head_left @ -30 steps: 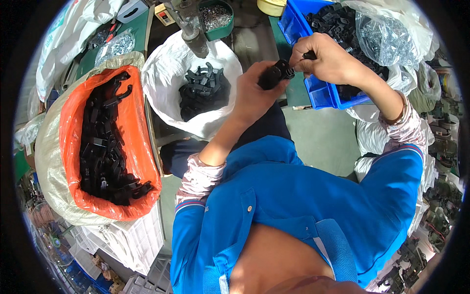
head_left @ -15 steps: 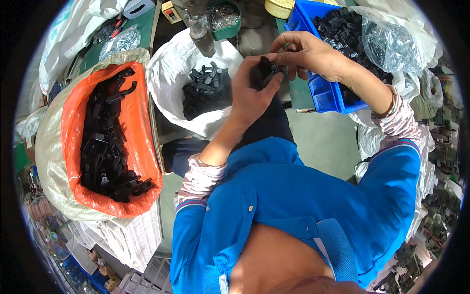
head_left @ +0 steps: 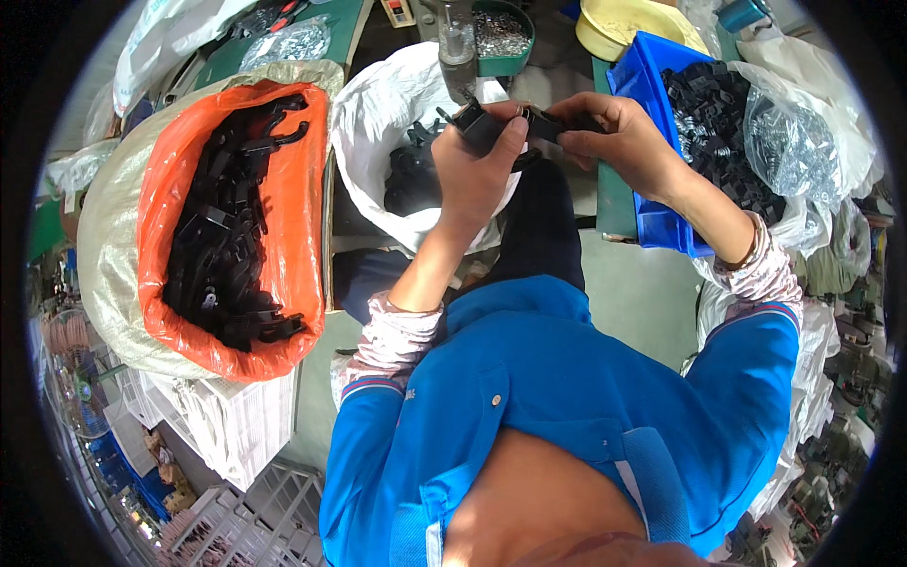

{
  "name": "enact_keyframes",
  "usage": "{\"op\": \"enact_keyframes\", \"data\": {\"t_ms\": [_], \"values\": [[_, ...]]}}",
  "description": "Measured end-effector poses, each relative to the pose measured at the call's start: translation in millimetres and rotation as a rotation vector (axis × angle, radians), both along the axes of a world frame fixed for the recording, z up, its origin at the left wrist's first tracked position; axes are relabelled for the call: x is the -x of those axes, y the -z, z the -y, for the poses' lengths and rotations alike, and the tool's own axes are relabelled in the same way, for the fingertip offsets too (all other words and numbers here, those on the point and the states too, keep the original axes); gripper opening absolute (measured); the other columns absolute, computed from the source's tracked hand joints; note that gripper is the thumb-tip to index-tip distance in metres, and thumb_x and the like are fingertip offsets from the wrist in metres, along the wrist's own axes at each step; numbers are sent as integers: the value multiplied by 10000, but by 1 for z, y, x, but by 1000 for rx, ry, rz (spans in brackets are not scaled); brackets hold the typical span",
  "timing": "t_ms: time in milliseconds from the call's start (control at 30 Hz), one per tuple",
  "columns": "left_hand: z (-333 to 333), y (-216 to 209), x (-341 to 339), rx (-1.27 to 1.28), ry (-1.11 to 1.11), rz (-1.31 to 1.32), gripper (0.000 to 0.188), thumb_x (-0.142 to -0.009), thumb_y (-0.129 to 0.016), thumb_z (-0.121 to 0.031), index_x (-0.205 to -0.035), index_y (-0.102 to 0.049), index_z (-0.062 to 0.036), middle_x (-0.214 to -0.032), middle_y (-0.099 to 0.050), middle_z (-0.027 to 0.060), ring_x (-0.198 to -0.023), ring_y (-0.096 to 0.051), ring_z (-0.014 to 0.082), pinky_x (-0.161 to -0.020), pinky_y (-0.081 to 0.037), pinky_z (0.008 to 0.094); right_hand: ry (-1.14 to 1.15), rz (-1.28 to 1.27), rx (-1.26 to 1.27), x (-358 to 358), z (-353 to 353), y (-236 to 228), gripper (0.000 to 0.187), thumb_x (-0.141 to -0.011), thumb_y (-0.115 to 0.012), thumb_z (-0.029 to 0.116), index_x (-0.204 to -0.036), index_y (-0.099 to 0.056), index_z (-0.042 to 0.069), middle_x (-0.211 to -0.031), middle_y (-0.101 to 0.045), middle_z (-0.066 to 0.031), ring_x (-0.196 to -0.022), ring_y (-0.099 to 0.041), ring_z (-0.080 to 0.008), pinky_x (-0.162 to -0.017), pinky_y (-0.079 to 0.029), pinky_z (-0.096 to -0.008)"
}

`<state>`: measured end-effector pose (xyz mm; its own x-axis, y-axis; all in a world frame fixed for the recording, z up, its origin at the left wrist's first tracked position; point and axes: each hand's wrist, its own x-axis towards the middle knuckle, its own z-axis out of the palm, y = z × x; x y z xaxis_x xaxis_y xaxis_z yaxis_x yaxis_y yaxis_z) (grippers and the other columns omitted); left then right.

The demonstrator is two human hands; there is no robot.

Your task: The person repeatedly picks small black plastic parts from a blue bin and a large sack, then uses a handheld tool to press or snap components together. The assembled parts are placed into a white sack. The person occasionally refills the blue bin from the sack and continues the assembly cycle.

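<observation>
My left hand (head_left: 472, 175) is closed around a black plastic part (head_left: 478, 128), thumb pressed on its right side. A prong of the part sticks out at the upper left. From the right, my right hand (head_left: 624, 142) pinches a smaller black piece (head_left: 546, 126) and holds it against the end of that part. Fingers cover much of the join. Both hands are raised at the right rim of a white bag (head_left: 364, 113), which holds several black curved parts (head_left: 412, 175).
On the left, a sack with an orange liner (head_left: 312, 189) holds black hooked parts. To the right, a blue bin (head_left: 652, 151) contains black pieces and a clear bag of metal parts (head_left: 794, 142). A metal machine post (head_left: 457, 47), green tray (head_left: 504, 64) and yellow basin (head_left: 595, 38) stand ahead.
My right hand has drawn away from the left and now shows a black piece in its fingers. The part in my left hand has turned. The whole view has shifted slightly.
</observation>
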<state>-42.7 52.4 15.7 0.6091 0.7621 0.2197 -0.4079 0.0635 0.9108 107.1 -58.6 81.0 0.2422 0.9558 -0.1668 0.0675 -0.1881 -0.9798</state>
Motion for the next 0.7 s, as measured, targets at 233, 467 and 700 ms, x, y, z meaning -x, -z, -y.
{"op": "enact_keyframes", "data": {"t_ms": [233, 467, 700], "values": [[-12, 5, 7, -412, -145, -42, 63, -794, -655, -11, -817, -619, 35, -885, -634, 84, -794, -581, 115, -702, -470, 259, 57, 56, -80, 2, -7, -3, 266, -873, -618, 71, -1126, -584, -1, -841, -619, -40, -697, -571, -83, -641, -469, -210], [-1, 14, 3, -79, -58, -27, 49, -830, -627, -2, -865, -617, 31, -833, -640, 90, -728, -620, 133, -698, -517, 265, 91, 303, -281, 6, -13, 7, 241, -832, -650, 11, -1068, -604, -13, -867, -641, -52, -775, -599, -83, -680, -504, -223], [-3, 8, 10, 207, 30, -14, 103, -871, -610, -72, -904, -611, 25, -798, -659, 101, -724, -641, 156, -695, -523, 269, 44, 102, -191, 2, -20, 8, 248, -836, -653, 23, -1077, -602, -12, -952, -633, -68, -842, -620, -116, -732, -535, -251]]}}
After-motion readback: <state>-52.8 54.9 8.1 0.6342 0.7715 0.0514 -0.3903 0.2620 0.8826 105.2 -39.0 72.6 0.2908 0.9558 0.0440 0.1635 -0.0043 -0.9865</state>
